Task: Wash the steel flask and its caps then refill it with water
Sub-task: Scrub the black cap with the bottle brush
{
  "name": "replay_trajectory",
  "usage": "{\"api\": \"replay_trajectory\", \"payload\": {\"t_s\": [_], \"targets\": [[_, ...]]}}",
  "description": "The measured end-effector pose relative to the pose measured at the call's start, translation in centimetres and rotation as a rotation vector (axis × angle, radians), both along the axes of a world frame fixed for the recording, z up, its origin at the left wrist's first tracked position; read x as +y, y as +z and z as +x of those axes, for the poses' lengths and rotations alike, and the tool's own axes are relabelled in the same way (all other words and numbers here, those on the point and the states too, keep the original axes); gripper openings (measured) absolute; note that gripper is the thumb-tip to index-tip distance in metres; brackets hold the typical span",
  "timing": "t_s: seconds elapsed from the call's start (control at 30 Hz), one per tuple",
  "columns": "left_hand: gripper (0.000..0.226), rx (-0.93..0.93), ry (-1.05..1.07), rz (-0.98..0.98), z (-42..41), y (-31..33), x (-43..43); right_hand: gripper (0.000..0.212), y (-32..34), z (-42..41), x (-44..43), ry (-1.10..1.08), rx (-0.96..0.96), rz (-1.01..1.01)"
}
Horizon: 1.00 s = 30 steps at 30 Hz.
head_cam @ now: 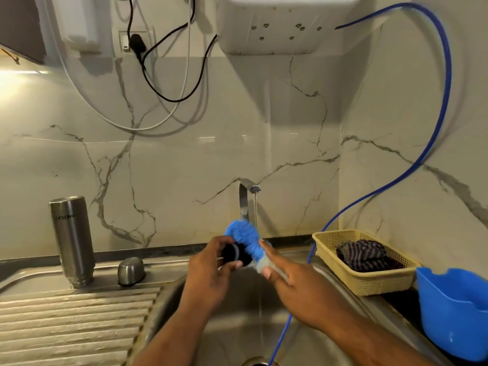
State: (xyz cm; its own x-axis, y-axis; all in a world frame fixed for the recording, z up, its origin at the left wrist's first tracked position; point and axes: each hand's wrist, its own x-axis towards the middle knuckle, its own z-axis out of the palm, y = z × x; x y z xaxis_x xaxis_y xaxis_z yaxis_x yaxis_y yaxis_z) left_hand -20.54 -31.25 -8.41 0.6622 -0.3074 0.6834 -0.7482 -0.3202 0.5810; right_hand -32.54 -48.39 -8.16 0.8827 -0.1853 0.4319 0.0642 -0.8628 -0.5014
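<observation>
The steel flask [72,240] stands upside down on the drainboard at the left, mouth down. A domed steel cap [131,270] rests beside it to the right. Over the sink basin, my left hand [211,270] grips a black inner cap [233,253]. My right hand [287,276] holds a blue bristle brush [244,237] by its pale handle, its bristles pressed against the black cap. A thin stream of water falls from the steel tap [248,196] just behind the brush.
The ribbed drainboard [66,326] fills the lower left and the sink basin [237,326] lies below my hands. A yellow basket [343,273] with a striped cloth and a blue tub [454,313] sit at the right. A blue hose [327,225] runs into the sink.
</observation>
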Motion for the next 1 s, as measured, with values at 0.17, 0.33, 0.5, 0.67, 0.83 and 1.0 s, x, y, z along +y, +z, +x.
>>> {"api": "replay_trajectory", "payload": {"t_s": [0.17,0.33,0.5,0.67,0.83,1.0], "targets": [[0.060,0.051,-0.257,0.180,-1.1,0.3,-0.4,0.056,-0.3,2.2,-0.7,-0.050,-0.109,0.112],[0.048,0.274,-0.296,-0.109,-0.8,0.3,-0.3,0.051,0.0,0.5,-0.9,0.082,-0.151,0.196],[0.039,0.625,-0.632,-0.131,-1.0,0.6,1.2,0.053,1.3,0.6,0.0,0.166,-0.172,0.211],[0.043,0.848,-0.801,-0.588,-0.9,1.3,1.3,0.048,0.8,0.1,-0.6,0.194,-0.133,0.319],[0.041,1.025,-0.886,-0.918,-2.7,1.9,-0.4,0.046,1.1,0.5,0.9,0.193,-0.058,0.453],[0.054,0.847,-0.609,-0.854,-3.6,1.7,-2.1,0.028,1.7,-0.2,2.2,0.305,0.111,0.975]]}}
